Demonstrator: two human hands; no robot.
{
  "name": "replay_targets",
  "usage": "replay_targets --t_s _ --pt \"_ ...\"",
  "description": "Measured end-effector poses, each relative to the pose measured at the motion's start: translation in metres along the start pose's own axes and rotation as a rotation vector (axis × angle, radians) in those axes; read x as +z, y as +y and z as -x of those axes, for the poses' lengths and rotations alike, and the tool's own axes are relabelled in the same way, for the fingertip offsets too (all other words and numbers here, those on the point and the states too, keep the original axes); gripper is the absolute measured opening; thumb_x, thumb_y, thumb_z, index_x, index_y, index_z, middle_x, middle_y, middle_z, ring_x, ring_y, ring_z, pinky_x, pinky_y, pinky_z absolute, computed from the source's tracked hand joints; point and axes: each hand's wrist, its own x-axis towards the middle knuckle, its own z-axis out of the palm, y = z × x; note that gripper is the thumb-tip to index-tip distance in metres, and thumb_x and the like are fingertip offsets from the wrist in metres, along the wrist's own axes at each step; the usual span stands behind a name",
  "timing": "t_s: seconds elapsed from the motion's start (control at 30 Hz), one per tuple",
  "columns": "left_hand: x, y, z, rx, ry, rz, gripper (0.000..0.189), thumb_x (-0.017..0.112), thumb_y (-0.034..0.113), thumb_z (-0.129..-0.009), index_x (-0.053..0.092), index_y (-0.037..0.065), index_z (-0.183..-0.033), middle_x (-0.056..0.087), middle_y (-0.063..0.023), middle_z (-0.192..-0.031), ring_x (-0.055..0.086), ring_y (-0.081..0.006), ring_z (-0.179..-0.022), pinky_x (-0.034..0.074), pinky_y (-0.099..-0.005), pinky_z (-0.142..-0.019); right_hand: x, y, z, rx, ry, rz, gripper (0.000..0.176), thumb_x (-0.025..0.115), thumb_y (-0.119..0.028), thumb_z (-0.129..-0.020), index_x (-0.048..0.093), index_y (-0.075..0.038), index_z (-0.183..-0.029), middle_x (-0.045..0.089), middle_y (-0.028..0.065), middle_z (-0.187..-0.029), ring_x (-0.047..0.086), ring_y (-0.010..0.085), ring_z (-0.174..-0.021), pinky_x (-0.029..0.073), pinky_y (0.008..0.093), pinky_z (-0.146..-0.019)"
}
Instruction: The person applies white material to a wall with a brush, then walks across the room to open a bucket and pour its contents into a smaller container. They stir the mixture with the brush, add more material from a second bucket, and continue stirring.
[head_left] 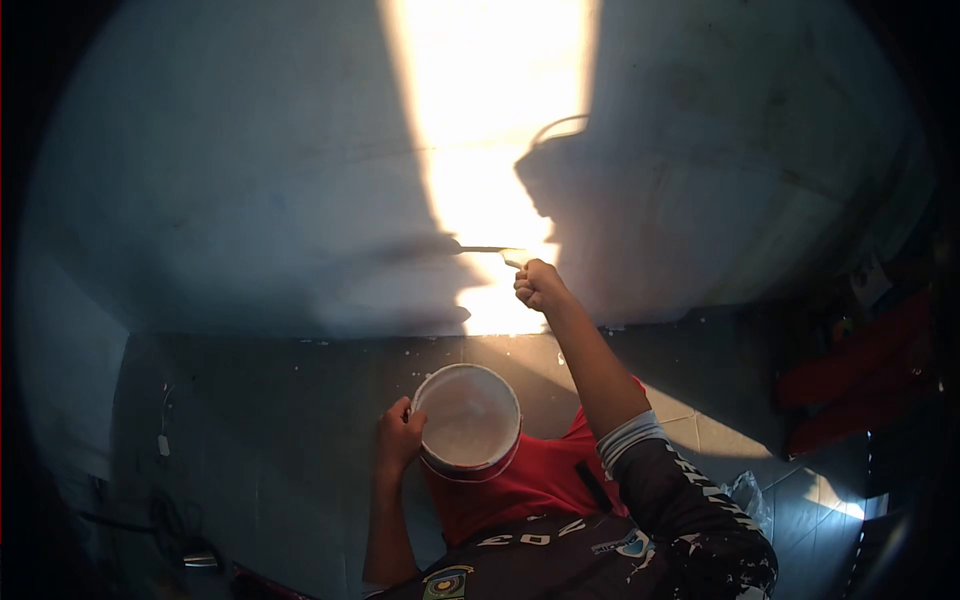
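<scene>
My left hand [401,436] is wrapped round the left rim of a round white bucket [470,466], tilted so that its pale, whitish inside shows. A thin wire handle hangs along the bucket's near side, over my red clothing. Farther forward, my right hand [540,285] is closed in a fist around a small pale tool [513,260]. The tool points left and up at the wall [300,220], in a bright patch of sunlight; its exact kind I cannot tell. Shadows of my head, arm and the tool fall across the wall around that patch.
White specks dot the dark tiled floor [290,440] along the wall's foot. Red fabric [855,370] is at the right, and a clear plastic bag [748,500] lies beside my right sleeve. A white tag on a cord [164,444] is at the left.
</scene>
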Motion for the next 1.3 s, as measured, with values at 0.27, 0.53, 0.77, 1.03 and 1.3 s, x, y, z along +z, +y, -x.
replay_targets --t_s 0.27,0.53,0.77,1.03,1.3 --pt "0.003 -0.010 -0.003 0.059 0.025 -0.012 0.022 0.056 0.018 -0.079 0.051 -0.002 -0.075 0.048 -0.0109 -0.058 0.046 -0.0116 -0.057 0.037 -0.0348 -0.051 0.141 -0.119 0.088 -0.408 -0.259 0.047 0.019 0.030 -0.007 -0.096 0.036 -0.011 -0.078 0.030 -0.0038 -0.059 0.023 0.0051 -0.042 0.018 0.0235 -0.034" --pt "-0.002 0.007 0.003 -0.002 0.003 -0.087 0.026 0.057 0.024 -0.079 0.054 -0.002 -0.082 0.056 -0.0248 -0.070 0.060 -0.0396 -0.064 0.043 -0.0437 -0.057 0.122 -0.064 0.059 -0.619 -0.168 0.201 0.018 0.044 -0.022 -0.097 0.049 -0.006 -0.095 0.035 -0.0031 -0.052 0.028 0.0068 -0.036 0.021 0.0261 -0.031" --pt "-0.003 0.008 0.001 0.018 -0.001 -0.092 0.026 0.060 0.024 -0.077 0.052 -0.002 -0.078 0.055 -0.0223 -0.066 0.058 -0.0326 -0.058 0.043 -0.0424 -0.056 0.043 0.034 -0.001 0.067 -0.079 0.028 0.020 0.037 -0.019 -0.099 0.046 -0.004 -0.090 0.031 -0.0061 -0.057 0.024 0.0047 -0.040 0.019 0.0224 -0.033" --pt "-0.004 0.009 0.004 0.053 0.018 -0.048 0.027 0.062 0.022 -0.075 0.052 -0.003 -0.076 0.048 -0.0181 -0.062 0.047 -0.0191 -0.055 0.039 -0.0380 -0.053 0.016 -0.018 0.134 -0.236 -0.212 0.666 0.023 0.045 -0.027 -0.100 0.056 -0.007 -0.099 0.043 -0.0045 -0.060 0.032 0.0044 -0.043 0.026 0.0230 -0.038" --pt "-0.005 0.008 0.000 0.085 -0.008 -0.100 0.026 0.061 0.022 -0.077 0.057 -0.003 -0.084 0.057 -0.0224 -0.068 0.059 -0.0338 -0.060 0.044 -0.0424 -0.057 -0.052 -0.042 0.170 -0.273 -0.140 0.902 0.030 0.051 -0.032 -0.100 0.061 -0.004 -0.093 0.054 -0.0021 -0.064 0.041 0.0046 -0.047 0.032 0.0228 -0.043"
